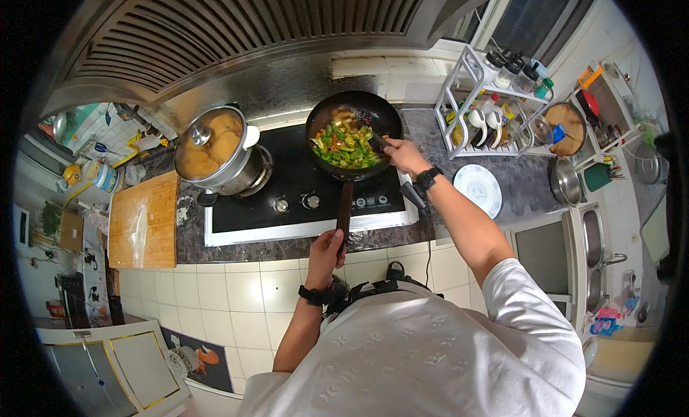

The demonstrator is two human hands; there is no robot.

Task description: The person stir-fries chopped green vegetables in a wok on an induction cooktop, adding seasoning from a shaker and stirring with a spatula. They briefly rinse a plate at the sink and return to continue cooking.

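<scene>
A dark wok (324, 109) sits on the right side of the black gas stove (290, 188). Chopped green vegetables with reddish and pale pieces (347, 148) lie inside it. My left hand (323, 255) grips the end of the wok's long brown handle (345, 207), which points towards me. At the wok's right rim, my right hand (407, 157) is closed around a cooking utensil, probably a spatula, whose dark handle (412, 194) shows below the hand. The utensil's working end reaches into the food and is partly hidden.
A steel pot with a glass lid (212, 148) stands on the left burner. Left of it lies a wooden cutting board (142, 223). To the right are a patterned white plate (477, 191), a grey seasoning rack (457, 102) and a steel bowl (565, 181). The range hood (253, 35) hangs above.
</scene>
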